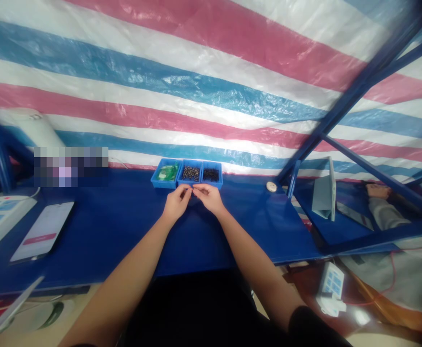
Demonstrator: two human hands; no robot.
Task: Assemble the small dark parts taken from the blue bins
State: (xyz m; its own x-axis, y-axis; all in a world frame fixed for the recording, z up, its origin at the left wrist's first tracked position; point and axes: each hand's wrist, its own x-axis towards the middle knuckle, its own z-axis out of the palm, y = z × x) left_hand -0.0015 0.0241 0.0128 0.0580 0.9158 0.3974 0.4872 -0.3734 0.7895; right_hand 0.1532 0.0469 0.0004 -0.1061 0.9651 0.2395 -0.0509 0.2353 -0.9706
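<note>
My left hand [178, 200] and my right hand [208, 196] meet over the blue table, fingertips pinched close together. Between them is a tiny dark piece, too small to name. Just beyond my fingers stand three blue bins side by side. The left bin [164, 184] contains a green plastic packet [167, 172]. Small dark and brass-coloured parts [191, 173] fill the middle bin. In the right bin [216, 184] lie small black parts [211, 174].
A phone [43, 230] and a white power strip [1, 219] lie at left. To the right are a round white object [271, 186], blue frame bars [307, 140] and a tablet in a stand case [324, 190]. Another person's hand [377, 191] rests farther right. A striped sheet [182, 91] hangs behind.
</note>
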